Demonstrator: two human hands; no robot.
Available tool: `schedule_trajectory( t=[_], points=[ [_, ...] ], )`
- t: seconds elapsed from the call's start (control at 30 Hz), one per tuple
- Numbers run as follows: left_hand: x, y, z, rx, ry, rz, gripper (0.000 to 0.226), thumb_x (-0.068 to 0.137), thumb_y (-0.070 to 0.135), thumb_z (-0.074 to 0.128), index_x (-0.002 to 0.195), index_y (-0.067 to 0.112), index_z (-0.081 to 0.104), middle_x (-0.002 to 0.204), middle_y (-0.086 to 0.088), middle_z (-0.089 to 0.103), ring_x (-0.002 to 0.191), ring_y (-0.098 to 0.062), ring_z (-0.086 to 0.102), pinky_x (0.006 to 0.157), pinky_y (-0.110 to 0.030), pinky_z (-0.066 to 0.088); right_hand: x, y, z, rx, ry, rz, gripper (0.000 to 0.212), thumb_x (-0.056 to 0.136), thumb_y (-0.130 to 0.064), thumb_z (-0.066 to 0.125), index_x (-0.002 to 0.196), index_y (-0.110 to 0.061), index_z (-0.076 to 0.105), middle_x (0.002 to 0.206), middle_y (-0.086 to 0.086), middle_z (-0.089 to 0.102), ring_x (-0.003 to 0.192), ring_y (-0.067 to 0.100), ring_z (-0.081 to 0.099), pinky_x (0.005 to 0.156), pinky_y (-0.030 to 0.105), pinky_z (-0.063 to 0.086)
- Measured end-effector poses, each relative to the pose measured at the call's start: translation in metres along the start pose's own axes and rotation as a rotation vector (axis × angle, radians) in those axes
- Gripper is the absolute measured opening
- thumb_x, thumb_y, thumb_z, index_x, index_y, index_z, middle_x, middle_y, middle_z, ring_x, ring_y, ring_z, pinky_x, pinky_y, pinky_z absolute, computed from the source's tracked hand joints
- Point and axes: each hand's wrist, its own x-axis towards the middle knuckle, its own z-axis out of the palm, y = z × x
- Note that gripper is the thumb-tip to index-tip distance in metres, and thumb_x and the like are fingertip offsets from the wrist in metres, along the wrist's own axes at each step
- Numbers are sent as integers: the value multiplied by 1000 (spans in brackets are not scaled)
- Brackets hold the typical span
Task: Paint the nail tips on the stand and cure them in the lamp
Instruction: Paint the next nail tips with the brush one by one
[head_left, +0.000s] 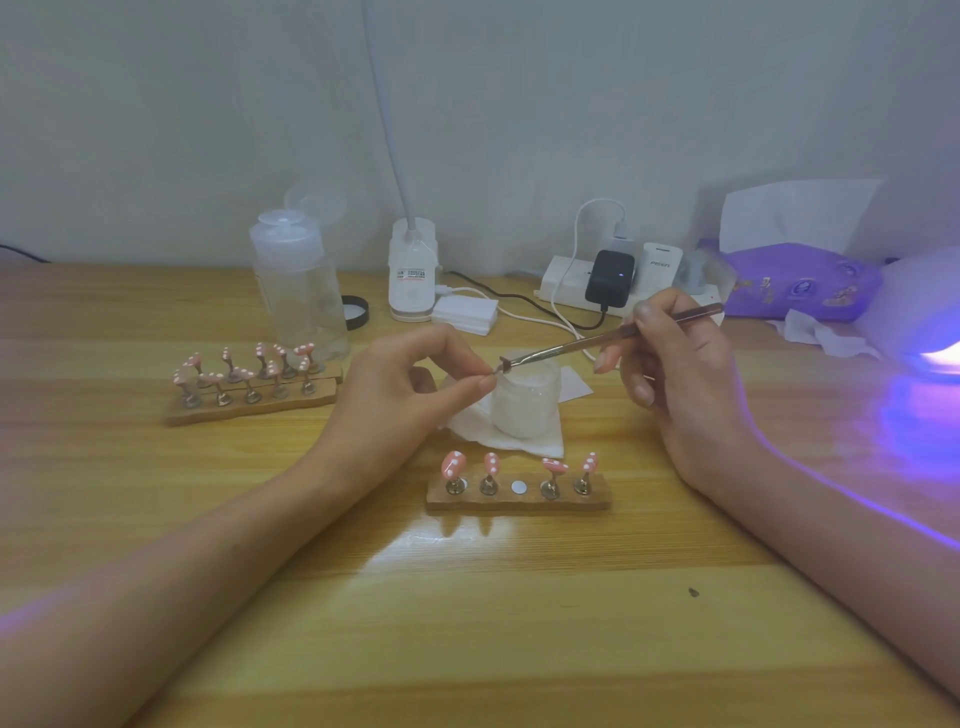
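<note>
Wooden table (467, 597) fills the lower frame. Cure lamp (914, 306) at the right edge, glowing purple, its mouth mostly out of frame. Tissue box (800, 280) upper right, clear bottle (298, 291) upper left of centre.

Left hand (410, 384) is at centre, thumb and forefinger closed in a narrow pinch right at the head of the brush (597, 340). Can't tell whether something small sits between the fingers. Right hand (680, 374) is right of centre and holds the brush handle like a pen, with the head pointing left over the white jar (524, 405). The jar sits on a wipe (514, 441).

Far stands (249, 408) at left centre carry pink tips with white dots, well apart from the hands. Near stand (519, 500) is just below the jar at lower centre. It holds four pink dotted tips (453, 464), and the middle slot shows only a bare disc (518, 487).

Step, as I judge it: brush prep, shaping or wiping the bristles over the jar between coats. No tip is being painted at this moment. Next move likely calls for the left hand letting go, the brush loading from the jar, then a steady stroke on a tip. Curing comes after that, and the lamp is a reach to the right.
</note>
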Motion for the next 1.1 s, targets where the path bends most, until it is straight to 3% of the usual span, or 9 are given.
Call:
schedule_trajectory(
  t=[0.13, 0.3, 0.43, 0.6, 0.73, 1.1],
  points=[
    [0, 1, 0, -14, 0, -15, 8, 84, 19, 79, 79, 20, 72, 87, 7, 73, 47, -3, 41, 49, -13, 39, 1, 0, -2, 1, 74, 25, 33, 103, -18, 47, 71, -27, 53, 65, 7, 69, 38, 10, 33, 39, 16, 28],
    [0, 3, 0, -27, 9, -33, 8, 83, 19, 79, 78, 19, 73, 86, 7, 74, 47, -2, 42, 50, -12, 39, 0, 0, 0, 3, 4, 0, 35, 100, -24, 50, 67, -33, 57, 66, 7, 70, 38, 10, 34, 40, 16, 29],
    [0, 3, 1, -30, 12, -45, 9, 83, 18, 80, 77, 18, 73, 84, 5, 74, 46, -1, 43, 48, -11, 38, 1, 1, -2, -20, 76, 42, 31, 103, -16, 47, 73, -24, 51, 63, 7, 69, 37, 9, 31, 38, 15, 27],
    [0, 3, 2, -41, 17, -52, 10, 83, 17, 80, 76, 18, 72, 84, 3, 73, 45, -1, 44, 47, -10, 38, 0, -1, 0, 30, 18, 0, 35, 99, -26, 50, 66, -33, 57, 66, 7, 70, 38, 9, 34, 40, 16, 28],
    [0, 3, 1, -45, 10, -52, 9, 82, 19, 80, 76, 18, 73, 85, 4, 74, 46, -2, 43, 47, -11, 38, 0, 1, 1, -28, 21, 10, 40, 102, -20, 48, 65, -34, 57, 67, 9, 70, 39, 11, 33, 40, 16, 27],
    [0, 3, 0, -21, -2, -36, 9, 84, 20, 79, 78, 20, 72, 89, 5, 75, 46, -4, 40, 47, -11, 37, 2, -6, -7, 17, 136, -27, 28, 98, -20, 49, 71, -24, 49, 54, 6, 61, 36, 10, 29, 37, 17, 22]
  ],
)
